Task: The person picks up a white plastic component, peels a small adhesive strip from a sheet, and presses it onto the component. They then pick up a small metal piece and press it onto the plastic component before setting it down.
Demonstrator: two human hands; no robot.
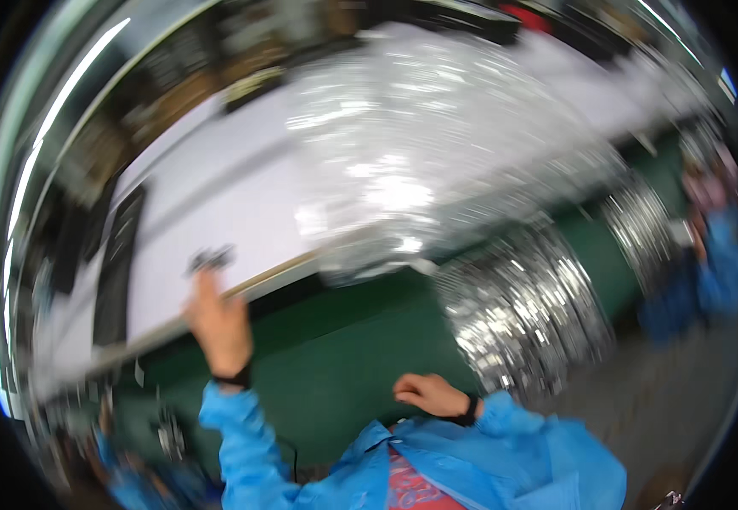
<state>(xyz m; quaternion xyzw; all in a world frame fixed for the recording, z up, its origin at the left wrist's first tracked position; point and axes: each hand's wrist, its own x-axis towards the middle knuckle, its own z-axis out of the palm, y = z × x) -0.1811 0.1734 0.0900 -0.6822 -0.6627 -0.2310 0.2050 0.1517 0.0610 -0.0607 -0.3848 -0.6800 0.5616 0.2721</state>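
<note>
The whole picture is smeared by motion. My left hand [221, 327] reaches over the near edge of the white tabletop [207, 204], fingers pointing away from me. Right at its fingertips is a small dark grey thing [212, 257], too blurred to name. I cannot make out whether the fingers grip it or only reach toward it. In front of my body, below the table edge, my right hand [428, 393] is held with its fingers curled in, and no object shows in it. Both arms wear blue sleeves and a dark band at the wrist.
Clear plastic sheeting [437, 136] covers the table's middle and hangs over its front edge. Stacked shiny metallic strips [526, 314] stand right of my right hand. A long black piece [120, 263] lies at the table's left. Co-workers in blue [720, 263] are at far right and lower left.
</note>
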